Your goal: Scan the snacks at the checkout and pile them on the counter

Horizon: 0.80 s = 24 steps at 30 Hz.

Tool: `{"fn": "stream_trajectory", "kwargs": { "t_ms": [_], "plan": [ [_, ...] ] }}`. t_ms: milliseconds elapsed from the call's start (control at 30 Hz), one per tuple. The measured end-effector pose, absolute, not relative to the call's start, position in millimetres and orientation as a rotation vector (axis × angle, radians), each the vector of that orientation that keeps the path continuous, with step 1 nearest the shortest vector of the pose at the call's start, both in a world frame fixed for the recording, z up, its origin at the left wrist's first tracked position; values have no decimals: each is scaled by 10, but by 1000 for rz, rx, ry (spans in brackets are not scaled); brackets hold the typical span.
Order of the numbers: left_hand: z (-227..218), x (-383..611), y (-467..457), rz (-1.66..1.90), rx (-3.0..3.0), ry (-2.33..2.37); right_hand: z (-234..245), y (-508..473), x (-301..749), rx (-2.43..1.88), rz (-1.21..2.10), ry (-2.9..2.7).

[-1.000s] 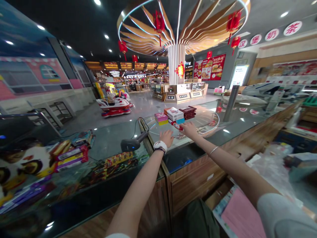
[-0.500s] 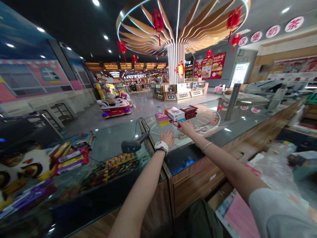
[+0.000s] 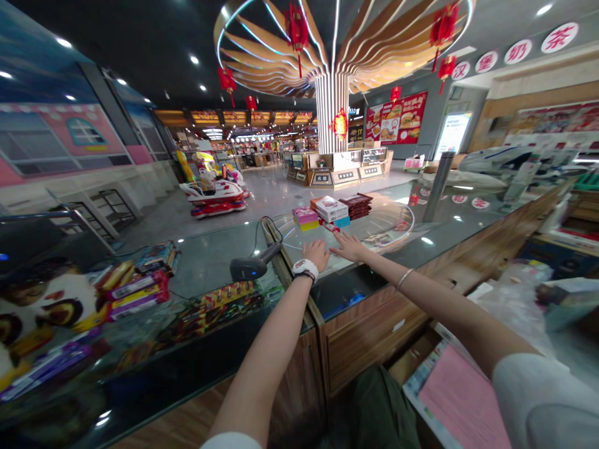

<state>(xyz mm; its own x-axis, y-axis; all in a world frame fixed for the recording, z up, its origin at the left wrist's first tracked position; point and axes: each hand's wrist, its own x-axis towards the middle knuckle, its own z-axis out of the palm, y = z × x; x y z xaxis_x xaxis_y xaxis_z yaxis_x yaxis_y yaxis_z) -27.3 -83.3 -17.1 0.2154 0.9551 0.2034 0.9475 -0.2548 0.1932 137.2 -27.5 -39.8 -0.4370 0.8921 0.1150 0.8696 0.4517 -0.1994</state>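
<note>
Glass counter [image 3: 461,234] of a shop carries three stacks of boxes [image 3: 330,209]. Compared with the earlier frame, the right hand [image 3: 349,247] is now open and has come off the small red-white packet [image 3: 331,227], which lies just beyond it, long side slanting to lower right. The left hand [image 3: 317,254] rests open on the glass.

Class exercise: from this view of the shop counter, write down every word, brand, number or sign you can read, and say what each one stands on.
"汉堡奶茶": one character on each of the white round wall signs.
Too small or blurred to read: the red burger poster, the stacked boxes, the kiosk plaques.
</note>
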Motion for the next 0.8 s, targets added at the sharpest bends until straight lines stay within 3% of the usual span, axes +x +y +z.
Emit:
{"fn": "stream_trajectory", "kwargs": {
  "t_ms": [533,800],
  "plan": [
    [-191,-273,-864,460,2405,1947,-370,-120,1250,-1608,237,-2504],
    [-33,-273,-1081,476,2471,2018,-310,-291,1237,-1462,-11,-2404]
  ]
}}
